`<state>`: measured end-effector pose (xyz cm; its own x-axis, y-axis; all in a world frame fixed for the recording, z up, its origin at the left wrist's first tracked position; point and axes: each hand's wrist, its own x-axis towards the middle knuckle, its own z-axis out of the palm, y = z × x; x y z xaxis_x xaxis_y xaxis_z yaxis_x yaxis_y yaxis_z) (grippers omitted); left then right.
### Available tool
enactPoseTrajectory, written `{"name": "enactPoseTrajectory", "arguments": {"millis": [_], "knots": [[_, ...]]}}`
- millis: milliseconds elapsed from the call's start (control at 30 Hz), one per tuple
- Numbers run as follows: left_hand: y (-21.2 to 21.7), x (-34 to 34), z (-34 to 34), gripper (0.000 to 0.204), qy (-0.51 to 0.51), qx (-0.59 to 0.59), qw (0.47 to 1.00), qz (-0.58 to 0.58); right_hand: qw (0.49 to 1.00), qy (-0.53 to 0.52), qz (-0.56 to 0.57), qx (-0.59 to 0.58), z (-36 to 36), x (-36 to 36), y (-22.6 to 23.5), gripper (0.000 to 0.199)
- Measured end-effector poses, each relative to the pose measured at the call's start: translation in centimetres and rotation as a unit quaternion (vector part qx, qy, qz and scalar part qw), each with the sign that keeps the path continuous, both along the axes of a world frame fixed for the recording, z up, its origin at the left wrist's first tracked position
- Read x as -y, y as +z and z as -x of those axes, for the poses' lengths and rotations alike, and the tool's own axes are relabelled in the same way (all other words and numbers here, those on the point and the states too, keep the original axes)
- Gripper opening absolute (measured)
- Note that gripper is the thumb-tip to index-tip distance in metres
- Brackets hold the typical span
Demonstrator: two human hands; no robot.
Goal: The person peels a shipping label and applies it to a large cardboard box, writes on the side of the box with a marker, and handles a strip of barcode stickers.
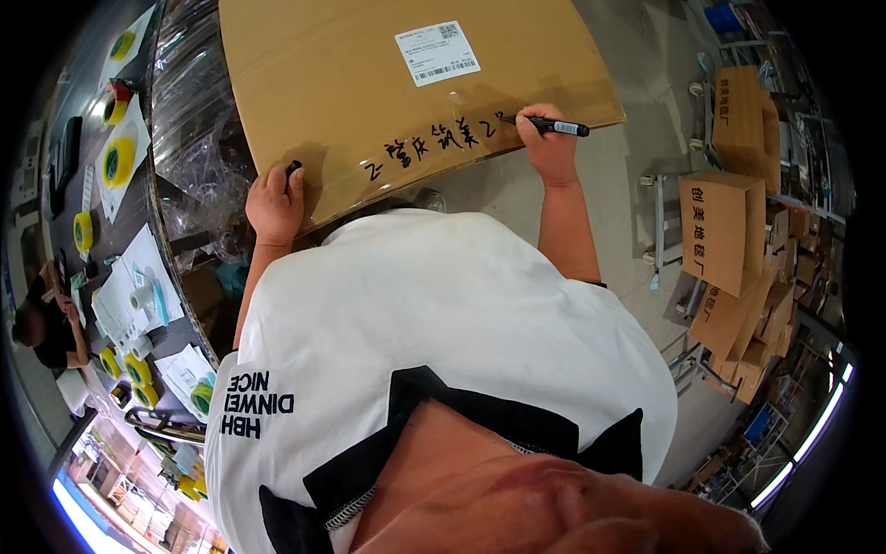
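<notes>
A large brown cardboard box lies in front of me, with a white printed label on its upper face. Black handwriting runs along the side of that face nearest me. My right hand grips a black marker, its tip on the cardboard at the right end of the writing. At the box's near left corner rests my left hand, fingers curled, with a small black marker cap held between them. Clear tape strips gloss the box's surface near the writing.
To the left, a dark table carries yellow tape rolls, papers and a seated person beyond it. Clear plastic wrap lies between table and box. On the right stand wheeled racks and cardboard cartons.
</notes>
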<state>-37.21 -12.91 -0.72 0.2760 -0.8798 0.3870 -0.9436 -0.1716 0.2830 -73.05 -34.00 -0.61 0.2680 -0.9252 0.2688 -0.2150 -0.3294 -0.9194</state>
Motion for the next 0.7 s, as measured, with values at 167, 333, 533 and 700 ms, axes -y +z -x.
{"name": "enactPoseTrajectory", "arguments": {"millis": [167, 333, 533, 700], "knots": [[-0.1, -0.1, 0.0, 0.019, 0.001, -0.002, 1.000, 0.002, 1.000, 0.010, -0.001, -0.024, 0.8, 0.2, -0.2, 0.007], [-0.1, -0.1, 0.0, 0.019, -0.003, 0.000, 1.000, 0.003, 0.999, 0.007, 0.032, -0.016, 0.6, 0.2, -0.1, 0.008], [-0.2, -0.1, -0.2, 0.020, -0.004, 0.002, 1.000, -0.003, 1.000, -0.014, 0.004, 0.028, 0.2, 0.2, -0.3, 0.008], [0.0, -0.1, -0.1, 0.020, -0.001, -0.002, 1.000, -0.008, 1.000, 0.001, 0.026, -0.012, 0.7, 0.4, -0.2, 0.009]]}}
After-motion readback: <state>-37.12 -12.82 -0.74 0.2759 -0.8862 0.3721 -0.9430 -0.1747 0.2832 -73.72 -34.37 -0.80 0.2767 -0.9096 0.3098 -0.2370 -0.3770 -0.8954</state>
